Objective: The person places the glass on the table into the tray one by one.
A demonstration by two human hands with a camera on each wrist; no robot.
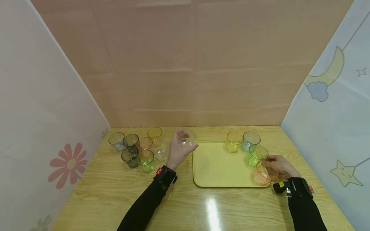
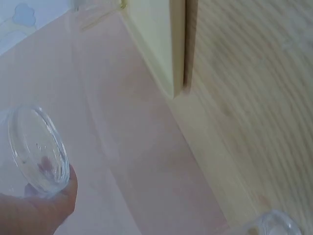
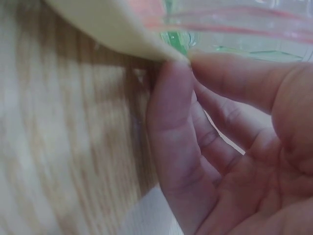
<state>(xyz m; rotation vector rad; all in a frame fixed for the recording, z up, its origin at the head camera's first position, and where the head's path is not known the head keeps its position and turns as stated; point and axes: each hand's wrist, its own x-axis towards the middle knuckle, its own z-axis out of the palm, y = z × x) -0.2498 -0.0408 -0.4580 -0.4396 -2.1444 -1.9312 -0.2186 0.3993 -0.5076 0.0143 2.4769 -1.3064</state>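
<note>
- While the left hand (image 1: 177, 150) is raised above the worktop (image 1: 185, 205), its grip is closed round a clear cup (image 1: 186, 138), held tilted just off the tray's (image 1: 215, 166) left edge.
- Clear cup: colourless, see-through, thick round base; in the left wrist view the base (image 2: 36, 149) faces the camera with a fingertip behind it.
- Right hand (image 1: 281, 166) lies at the tray's near right corner, its fingers curled round an orange cup (image 1: 264, 173) that stands at that corner.
- Orange cup: see-through, pink-orange rim, upright or nearly so.
- Tray: pale yellow, carrying a yellow cup (image 1: 233, 141), a blue cup (image 1: 250, 140) and a green cup (image 1: 256, 154) along its far right side.
- Left of the tray a cluster of cups (image 1: 138, 147) stands on the worktop: grey, dark, orange, yellow, green and clear.
- Hard to make out: the right wrist view is blurred and close; only the palm (image 3: 234, 161), a tray corner and the orange rim (image 3: 244, 27) show.
- Whether the orange cup's base rests fully on the tray cannot be told.
- Left wrist view cuts off a second clear cup at its lower edge (image 2: 276, 224).
</note>
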